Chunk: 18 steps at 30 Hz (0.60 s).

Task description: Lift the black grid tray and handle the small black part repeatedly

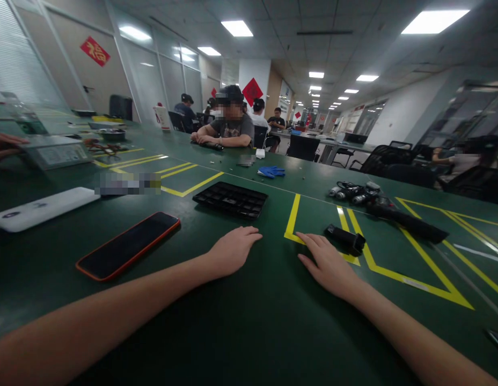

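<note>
My left hand (235, 251) rests on the green table (269, 321), fingers stretched out loosely and holding nothing; its thumb is hidden. Just beyond it lies a black tray (228, 201) divided into small compartments, apart from the fingers. To the right, my right hand (327, 265) lies on the table with thumb and fingers apart, its fingertips at a yellow tape line (294, 220). A small black holder-like object (344, 239) sits close behind that hand. Left of my left hand is a phone (128, 247) in an orange case.
A white flat object (43, 208) lies at the left, near a metal box (58, 153) with another person's hand (5, 146) beside it. Blue gloves (271, 171) lie farther back. Bundled cables (353, 193) and a long black item (410, 221) are at right. A person (233, 126) sits opposite.
</note>
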{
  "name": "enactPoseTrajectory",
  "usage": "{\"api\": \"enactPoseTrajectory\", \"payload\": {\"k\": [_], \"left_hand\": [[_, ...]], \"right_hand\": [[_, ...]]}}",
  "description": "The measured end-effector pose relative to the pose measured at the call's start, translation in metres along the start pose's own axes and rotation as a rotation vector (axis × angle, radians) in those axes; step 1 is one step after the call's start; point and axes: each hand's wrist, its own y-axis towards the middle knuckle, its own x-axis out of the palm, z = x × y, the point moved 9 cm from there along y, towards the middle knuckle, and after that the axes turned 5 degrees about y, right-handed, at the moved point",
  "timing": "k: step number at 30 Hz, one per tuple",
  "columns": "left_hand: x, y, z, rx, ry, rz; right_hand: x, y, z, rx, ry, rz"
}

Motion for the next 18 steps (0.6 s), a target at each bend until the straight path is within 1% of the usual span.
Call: {"api": "enactPoseTrajectory", "payload": {"k": [1,5,7,11,14,16,17,18], "left_hand": [[-0.001,-0.004,0.010,0.032,0.009,-0.002],[0.000,-0.025,0.058,0.242,0.002,-0.033],[0.002,-0.031,0.070,0.286,0.006,-0.045],[0.002,-0.033,0.074,0.311,0.020,-0.046],[-0.001,-0.035,0.079,0.384,0.041,-0.034],[-0.006,-0.036,0.083,0.419,0.074,-0.003],[-0.008,-0.034,0.082,0.402,0.103,0.019],[-0.011,-0.031,0.077,0.354,0.141,0.040]], "right_hand": [[0.001,0.000,0.001,-0.001,0.009,-0.010],[0.004,0.001,0.001,-0.034,0.017,-0.011],[0.005,0.001,-0.001,-0.051,0.014,-0.004],[0.004,0.001,-0.003,-0.062,0.002,0.009],[0.005,0.001,-0.003,-0.062,-0.009,0.000],[0.005,0.002,-0.003,-0.062,-0.008,-0.005],[0.005,0.002,-0.003,-0.062,-0.006,-0.005],[0.005,0.002,-0.003,-0.060,-0.003,-0.006]]}}
